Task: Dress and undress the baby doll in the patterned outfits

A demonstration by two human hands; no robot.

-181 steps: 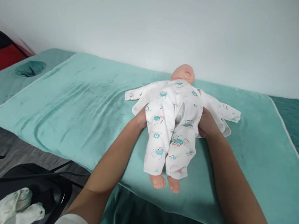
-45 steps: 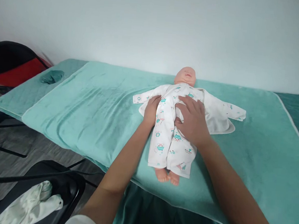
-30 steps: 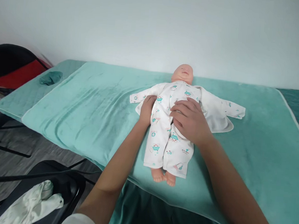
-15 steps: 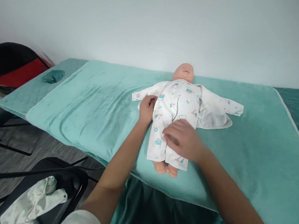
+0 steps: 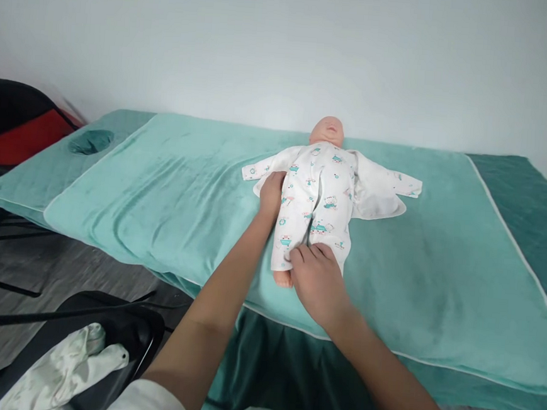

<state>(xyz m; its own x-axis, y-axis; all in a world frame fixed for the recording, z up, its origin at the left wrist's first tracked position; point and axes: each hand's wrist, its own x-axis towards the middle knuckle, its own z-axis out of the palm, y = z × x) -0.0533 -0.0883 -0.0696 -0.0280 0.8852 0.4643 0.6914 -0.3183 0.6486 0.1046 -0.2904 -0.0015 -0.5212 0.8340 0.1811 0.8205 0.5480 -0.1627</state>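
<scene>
A baby doll (image 5: 327, 131) lies on its back with its head toward the wall. Its white printed shirt (image 5: 373, 178) is spread out, sleeves stretched to both sides. White baby trousers (image 5: 295, 200) with small coloured prints cover its body up to the chest and its legs. At the doll's side on the left, my left hand (image 5: 271, 193) is closed on the trousers' edge, its fingertips partly hidden. Lower down, my right hand (image 5: 319, 278) has its fingers curled on the trouser leg at the right, hiding that foot. The other bare foot (image 5: 283, 278) shows below its cuff.
A green padded bed (image 5: 169, 203) with a face hole (image 5: 91, 142) at its left end stands against the white wall (image 5: 266, 53). At the lower left, a black chair (image 5: 135, 330) holds crumpled white clothing (image 5: 71, 366). Another black chair with red (image 5: 26, 135) stands further left.
My right hand has come down from above the thighs onto the lower trouser leg, and its fingers have closed there. My left hand stays at the doll's side. The view has shifted slightly.
</scene>
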